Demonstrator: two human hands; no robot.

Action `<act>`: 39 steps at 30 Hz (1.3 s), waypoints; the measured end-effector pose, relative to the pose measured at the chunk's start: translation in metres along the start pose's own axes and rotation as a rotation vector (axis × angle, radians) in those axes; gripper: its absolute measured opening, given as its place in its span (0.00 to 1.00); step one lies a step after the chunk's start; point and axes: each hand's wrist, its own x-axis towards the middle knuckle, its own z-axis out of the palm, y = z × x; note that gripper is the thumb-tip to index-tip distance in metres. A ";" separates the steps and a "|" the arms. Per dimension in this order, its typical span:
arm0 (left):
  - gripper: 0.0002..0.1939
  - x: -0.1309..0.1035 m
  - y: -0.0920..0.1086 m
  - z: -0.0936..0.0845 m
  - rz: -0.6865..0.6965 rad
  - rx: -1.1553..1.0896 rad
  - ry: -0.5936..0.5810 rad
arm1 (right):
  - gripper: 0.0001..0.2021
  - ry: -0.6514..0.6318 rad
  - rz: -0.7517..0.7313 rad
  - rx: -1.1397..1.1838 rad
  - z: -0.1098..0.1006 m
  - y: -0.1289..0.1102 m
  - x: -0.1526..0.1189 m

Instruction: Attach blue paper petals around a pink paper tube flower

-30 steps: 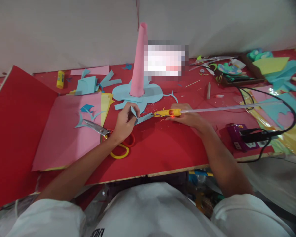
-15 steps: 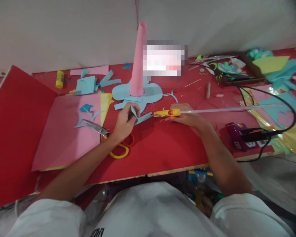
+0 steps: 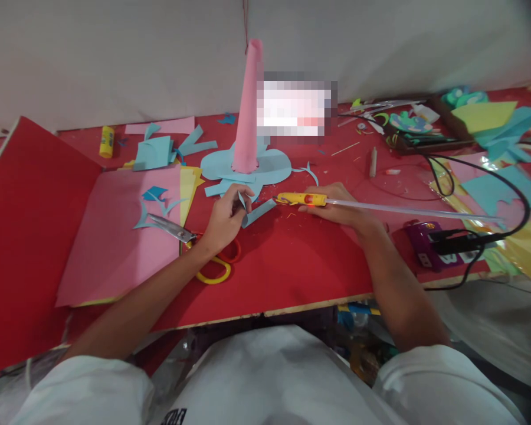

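Note:
My left hand (image 3: 229,215) pinches a narrow strip of light blue paper (image 3: 259,213), which stretches out to the right over the red table. In my right hand (image 3: 336,203) is a yellow glue gun (image 3: 301,199), its nozzle at the strip's far end. A long clear glue stick (image 3: 407,210) sticks out of the back of the gun. Behind the hands, a pink paper cone (image 3: 246,118) stands upright on a flower-shaped light blue paper base (image 3: 275,165). Scissors (image 3: 190,241) with red and yellow handles lie partly under my left forearm.
Pink paper sheets (image 3: 115,236) lie at left beside a raised red board (image 3: 30,236). A yellow glue tube (image 3: 107,142) stands behind them. At right are a purple box (image 3: 425,251), black cables (image 3: 520,189) and a tray (image 3: 455,140) of craft bits. A wall closes the back.
The glue gun has tilted and shifted slightly, and its glue stick's rear end has swung down toward me. My left hand and the paper strip have barely moved.

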 end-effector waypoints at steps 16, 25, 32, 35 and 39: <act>0.28 -0.001 0.000 -0.001 0.021 0.119 -0.019 | 0.25 0.149 0.003 -0.272 0.006 0.019 0.004; 0.17 -0.008 0.010 0.000 0.127 0.478 0.102 | 0.20 0.164 0.012 -0.250 0.000 0.022 0.004; 0.17 -0.020 0.028 0.008 -0.027 1.192 -0.193 | 0.21 0.240 0.071 -0.315 0.001 0.022 0.006; 0.17 -0.020 0.028 0.008 -0.063 1.238 -0.225 | 0.21 0.286 0.064 -0.334 0.001 0.021 0.006; 0.14 -0.017 0.023 0.003 -0.051 1.186 -0.211 | 0.22 0.373 0.065 -0.321 0.000 0.016 0.007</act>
